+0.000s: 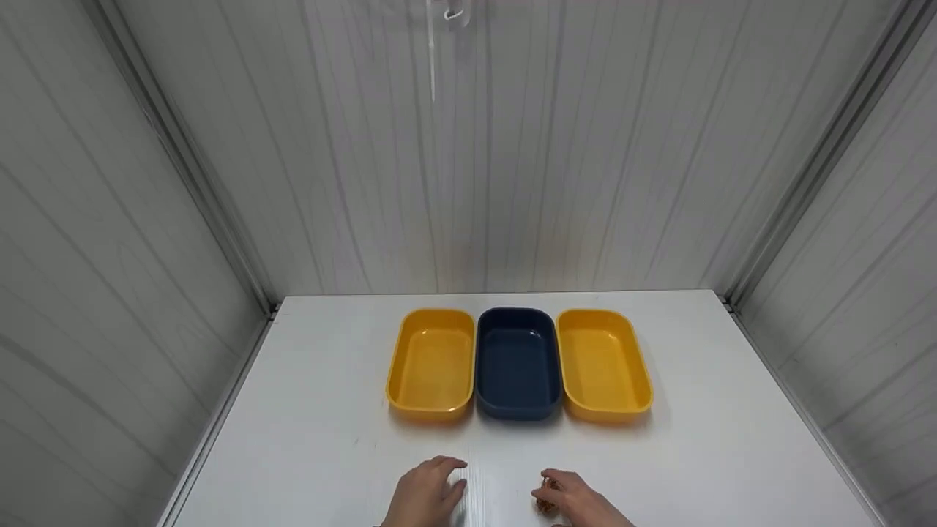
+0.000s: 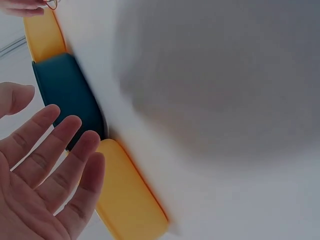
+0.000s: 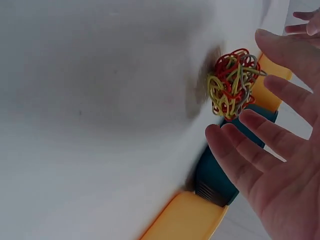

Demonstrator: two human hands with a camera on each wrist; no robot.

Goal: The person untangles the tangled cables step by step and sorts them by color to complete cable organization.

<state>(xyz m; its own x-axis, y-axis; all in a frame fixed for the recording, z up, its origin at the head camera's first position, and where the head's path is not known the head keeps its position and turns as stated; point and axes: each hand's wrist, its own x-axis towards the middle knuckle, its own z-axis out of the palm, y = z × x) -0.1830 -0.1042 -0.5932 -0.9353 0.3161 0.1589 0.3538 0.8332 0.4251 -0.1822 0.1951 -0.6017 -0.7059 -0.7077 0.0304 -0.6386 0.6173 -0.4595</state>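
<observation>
A tangled clump of thin red, yellow and grey loops [image 3: 231, 85], possibly rubber bands, sits on the white table. My right hand [image 1: 582, 505] is over and beside it, fingers spread and only slightly bent. In the right wrist view a fingertip comes close to the clump, and I cannot tell whether it touches. My left hand [image 1: 424, 494] hovers to the left above the table, thumb apart from the fingers, holding nothing. Its palm and loosely extended fingers [image 2: 65, 177] show in the left wrist view.
Three rectangular trays stand side by side beyond the hands: a yellow one [image 1: 432, 406] at left, a dark blue one [image 1: 518, 411] in the middle, another yellow one [image 1: 607, 410] at right. Pale panelled walls [image 1: 468, 183] enclose the white table [image 1: 315, 424] at the back and sides.
</observation>
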